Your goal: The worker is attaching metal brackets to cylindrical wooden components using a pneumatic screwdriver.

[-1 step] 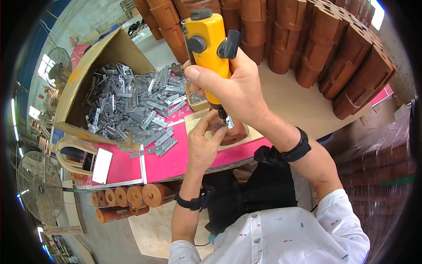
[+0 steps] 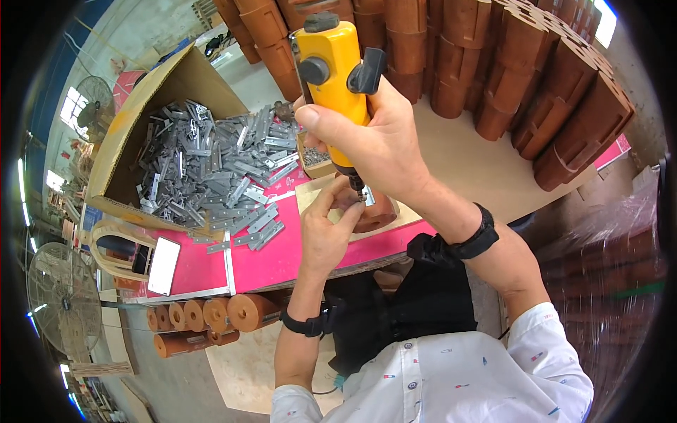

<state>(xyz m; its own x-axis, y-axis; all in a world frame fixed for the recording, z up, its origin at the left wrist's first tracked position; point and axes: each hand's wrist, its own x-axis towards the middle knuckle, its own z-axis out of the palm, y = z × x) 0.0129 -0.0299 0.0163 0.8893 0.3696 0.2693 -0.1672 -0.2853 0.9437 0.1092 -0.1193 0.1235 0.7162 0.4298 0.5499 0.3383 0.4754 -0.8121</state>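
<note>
My right hand grips a yellow electric screwdriver upright, its bit pointing down. The bit tip meets a small grey metal bracket lying on a brown wooden piece. My left hand reaches up from below, and its fingertips pinch the bracket and the wood's edge right at the bit. The wooden piece rests on a pale board on the pink table.
A tipped cardboard box spills several grey metal brackets across the table's left. A small box of screws sits behind the board. A phone lies at the left edge. Stacked brown wooden parts stand behind, brown cylinders below, a fan left.
</note>
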